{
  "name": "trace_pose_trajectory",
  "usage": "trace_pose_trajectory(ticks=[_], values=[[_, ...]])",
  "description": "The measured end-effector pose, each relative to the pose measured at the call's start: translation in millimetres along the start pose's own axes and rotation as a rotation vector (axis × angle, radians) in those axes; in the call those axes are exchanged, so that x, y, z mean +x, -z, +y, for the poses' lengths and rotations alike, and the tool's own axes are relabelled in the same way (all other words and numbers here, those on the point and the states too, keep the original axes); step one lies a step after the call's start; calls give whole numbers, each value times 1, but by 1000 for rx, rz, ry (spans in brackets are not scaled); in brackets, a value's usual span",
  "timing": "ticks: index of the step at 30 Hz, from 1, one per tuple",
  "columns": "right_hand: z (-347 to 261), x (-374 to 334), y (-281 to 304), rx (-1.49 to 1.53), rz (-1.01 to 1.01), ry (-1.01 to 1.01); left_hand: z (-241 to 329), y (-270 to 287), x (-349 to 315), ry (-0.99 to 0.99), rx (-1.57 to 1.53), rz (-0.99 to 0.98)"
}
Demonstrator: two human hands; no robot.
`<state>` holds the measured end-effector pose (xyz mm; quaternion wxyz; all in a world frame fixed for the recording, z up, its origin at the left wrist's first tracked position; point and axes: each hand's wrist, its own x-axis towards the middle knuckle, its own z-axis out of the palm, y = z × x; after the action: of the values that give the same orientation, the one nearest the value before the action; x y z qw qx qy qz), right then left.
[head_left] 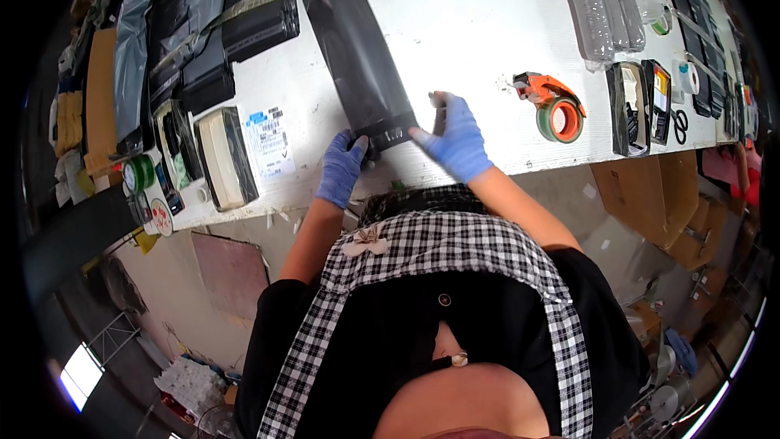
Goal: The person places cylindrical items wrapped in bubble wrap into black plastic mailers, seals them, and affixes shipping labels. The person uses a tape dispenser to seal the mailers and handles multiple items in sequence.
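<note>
A long black plastic mailing bag (357, 57) lies flat on the white table, its near end folded into a short band with pale print. My left hand (343, 164), in a blue glove with dark fingertips, is closed at the bag's near left corner. At the near right corner is my right hand (457, 142), gloved the same way and slightly blurred. Its thumb touches the bag's edge, while the fingers stretch out beside it, apart from the thumb. The far end of the bag runs out of the picture.
An orange tape dispenser (555, 107) stands to the right. Left of the bag are a shipping label sheet (270, 143), an open box (225, 158) and stacked black packages (256, 28). Bubble-wrapped lengths (597, 8) and scissors (680, 125) lie at the right. Cardboard boxes (646, 195) stand below the table edge.
</note>
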<state>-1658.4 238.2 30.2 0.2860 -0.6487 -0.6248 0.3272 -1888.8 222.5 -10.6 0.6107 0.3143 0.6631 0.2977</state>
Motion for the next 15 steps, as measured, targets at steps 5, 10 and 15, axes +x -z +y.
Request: trace_pose_trajectory(ticks=[5, 10, 15], values=[[9, 4, -2, -5, -340, -295, 1, 1, -23, 6, -13, 32], [16, -26, -2, -185, -101, 408, -5, 0, -41, 22, -6, 11], [-34, 0, -58, -260, -557, 350, -13, -1, -37, -22, -27, 67]])
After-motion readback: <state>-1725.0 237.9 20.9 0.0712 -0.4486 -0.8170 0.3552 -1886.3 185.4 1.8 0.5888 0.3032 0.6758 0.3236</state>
